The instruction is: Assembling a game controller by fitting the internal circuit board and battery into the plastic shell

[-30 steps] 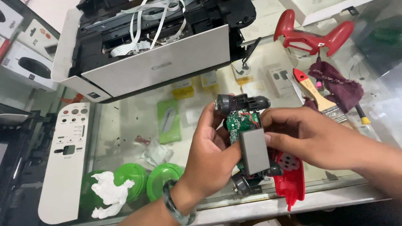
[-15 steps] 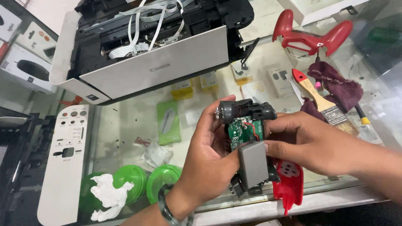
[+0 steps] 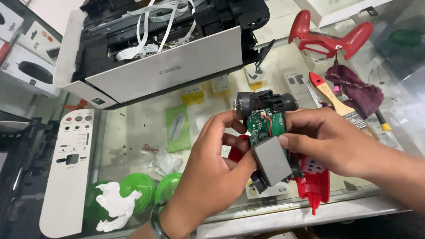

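Two hands gripping green circuit board [image 3: 265, 126], left hand [image 3: 217, 168] beneath, right hand [image 3: 336, 141] beside

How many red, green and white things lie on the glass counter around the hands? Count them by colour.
Red: 2, the shell at the back and the piece under the right hand.
Green: 3, two lids and a packet.
White: 3, the printer, the button panel, the crumpled tissue.
Total: 8
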